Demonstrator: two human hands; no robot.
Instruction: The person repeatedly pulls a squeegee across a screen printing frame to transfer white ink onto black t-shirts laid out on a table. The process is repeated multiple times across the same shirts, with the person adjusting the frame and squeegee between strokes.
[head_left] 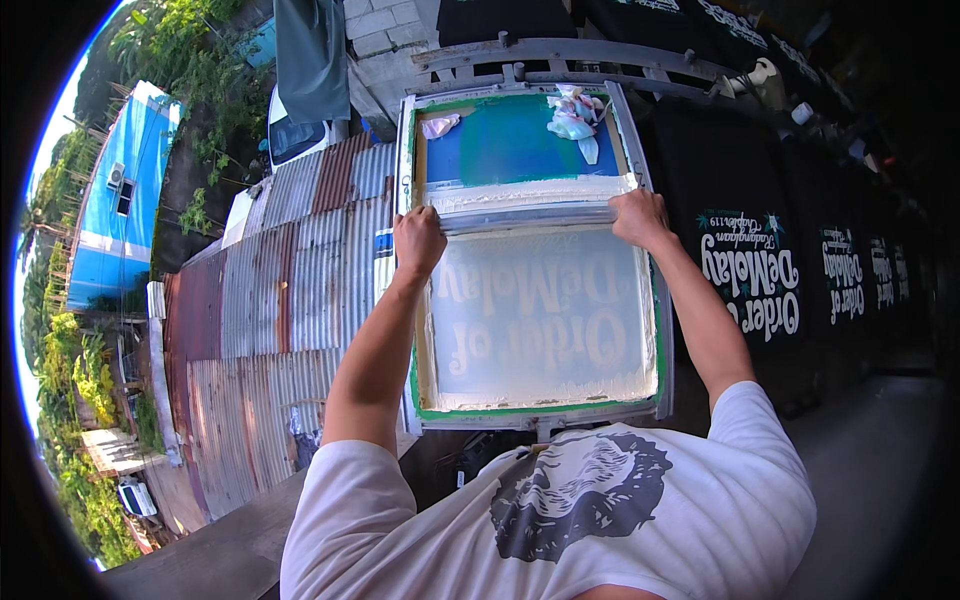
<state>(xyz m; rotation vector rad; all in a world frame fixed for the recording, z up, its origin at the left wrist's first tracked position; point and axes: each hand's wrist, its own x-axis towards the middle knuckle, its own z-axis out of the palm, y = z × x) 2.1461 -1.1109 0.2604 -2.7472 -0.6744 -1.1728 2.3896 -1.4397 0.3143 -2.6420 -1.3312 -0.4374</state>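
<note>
A screen printing frame (404, 150) with pale metal sides lies in front of me. Across its mesh (540, 320) runs a long squeegee (525, 216). My left hand (419, 240) is closed round its left end, and my right hand (640, 217) grips the right end near the frame's side. White ink (530, 192) lies in a band just beyond the squeegee and lines the mesh edges. Large reversed lettering shows through the whitish mesh on my side. Green tape and a blue-green strip border the screen.
Crumpled plastic (573, 122) and a pinkish scrap (440, 125) lie on the frame's far end. Several black printed shirts (750, 270) are laid out to the right. A metal rail (570, 50) crosses behind the frame. Rusty corrugated roofing (260, 270) stretches to the left.
</note>
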